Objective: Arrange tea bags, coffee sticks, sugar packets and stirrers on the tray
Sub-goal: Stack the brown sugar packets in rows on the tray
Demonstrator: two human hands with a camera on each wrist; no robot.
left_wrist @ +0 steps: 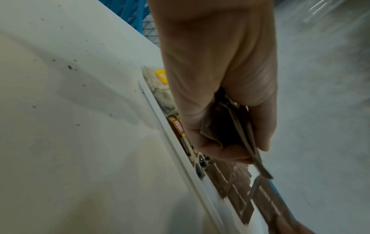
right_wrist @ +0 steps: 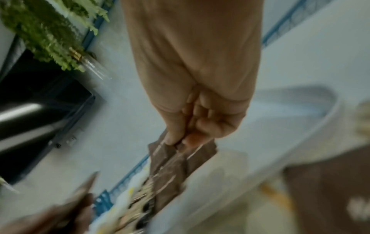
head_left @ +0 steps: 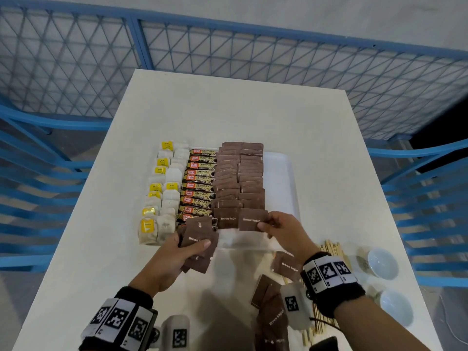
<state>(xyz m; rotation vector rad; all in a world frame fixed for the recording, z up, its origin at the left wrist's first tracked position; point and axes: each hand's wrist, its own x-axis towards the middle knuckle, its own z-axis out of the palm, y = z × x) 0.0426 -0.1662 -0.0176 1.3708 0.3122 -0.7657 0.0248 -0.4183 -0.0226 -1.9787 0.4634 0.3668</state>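
A white tray (head_left: 281, 173) holds columns of tea bags (head_left: 167, 191), coffee sticks (head_left: 200, 186) and brown sugar packets (head_left: 240, 176). My left hand (head_left: 177, 252) grips a bunch of brown sugar packets (head_left: 200, 243) over the tray's near edge; the left wrist view shows the bunch (left_wrist: 226, 134) inside my curled fingers. My right hand (head_left: 278, 229) pinches one brown sugar packet (head_left: 252, 220) at the near end of the right sugar column; the right wrist view shows that packet (right_wrist: 180, 159) between thumb and fingertip. Wooden stirrers (head_left: 334, 249) lie on the table behind my right wrist.
Loose brown sugar packets (head_left: 273, 302) lie on the white table (head_left: 228, 110) near its front. Two small white bowls (head_left: 382, 263) stand at the right. Blue chairs (head_left: 425, 198) flank the table and a blue mesh fence (head_left: 228, 51) runs behind it.
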